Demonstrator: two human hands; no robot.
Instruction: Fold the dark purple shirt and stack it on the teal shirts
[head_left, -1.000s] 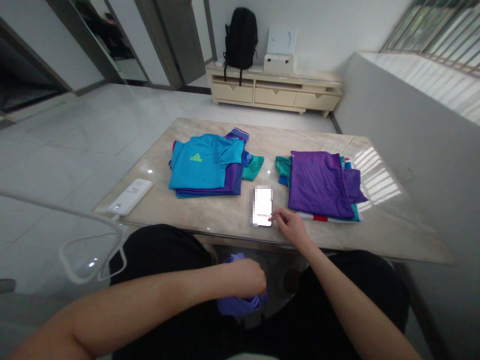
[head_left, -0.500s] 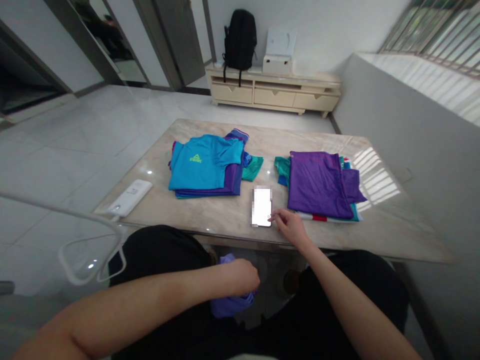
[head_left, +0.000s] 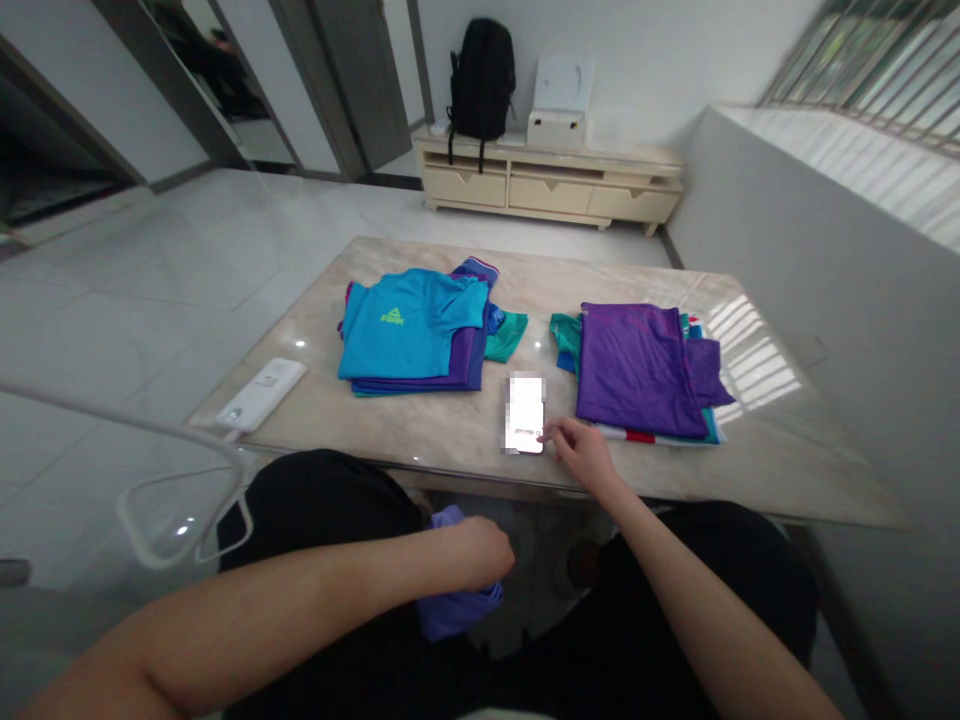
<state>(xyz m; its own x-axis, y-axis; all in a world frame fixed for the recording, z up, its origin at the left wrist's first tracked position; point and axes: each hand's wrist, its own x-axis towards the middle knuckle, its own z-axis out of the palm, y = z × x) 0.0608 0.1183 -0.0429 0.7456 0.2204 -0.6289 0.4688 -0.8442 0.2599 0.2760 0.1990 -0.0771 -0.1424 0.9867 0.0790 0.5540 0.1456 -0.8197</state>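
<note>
My left hand (head_left: 484, 553) is closed around a bunched violet cloth (head_left: 459, 612) between my knees, below the table's front edge. Part of that cloth is hidden by the hand and wrist. At the near edge of the table lies a phone (head_left: 526, 412) with a bright white screen. My right hand (head_left: 581, 450) rests beside it, a finger stretched to the phone's lower right corner, holding nothing. A folded purple garment (head_left: 631, 365) tops the stack just right of that hand. To the left is another stack, topped by a folded bright blue T-shirt (head_left: 409, 325).
A white power bank (head_left: 264, 392) with a cable lies at the left of the marble-look table (head_left: 405, 430). Beyond stands a cream low cabinet (head_left: 547, 195), bearing a black backpack (head_left: 482, 80) and a white box (head_left: 556, 128). A wall with a barred window is at right.
My left hand and the violet cloth have shifted slightly left. A small grey mark now shows low on the phone screen. My right hand stays at the phone's corner.
</note>
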